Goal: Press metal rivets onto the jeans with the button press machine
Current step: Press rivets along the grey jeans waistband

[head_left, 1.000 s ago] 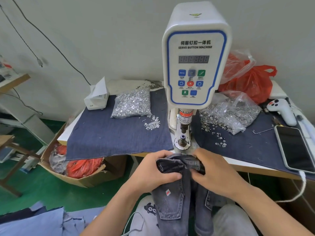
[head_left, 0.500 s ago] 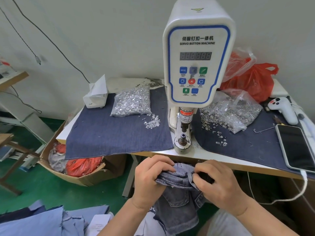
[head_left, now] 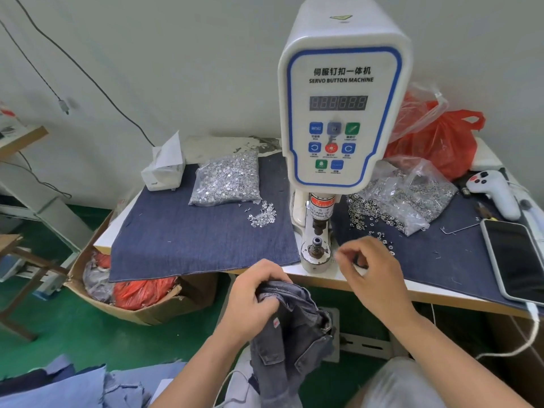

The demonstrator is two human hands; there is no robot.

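Jeans (head_left: pixel 291 328) bunched in my left hand (head_left: pixel 253 295); my right hand (head_left: pixel 371 269), fingers curled, contents blurred, is raised beside the servo button machine (head_left: pixel 341 113) die (head_left: pixel 316 245).

Left hand (head_left: pixel 253 293) grips bunched jeans (head_left: pixel 294 328) below the table edge — right hand (head_left: pixel 372 267), fingers curled, beside the press's lower die (head_left: pixel 316 245).

A white tissue box (head_left: pixel 163 174) sits at the table's back left corner. A phone (head_left: pixel 515 259) and a white handheld controller (head_left: pixel 497 193) lie right; a red plastic bag (head_left: pixel 438 142) sits behind.
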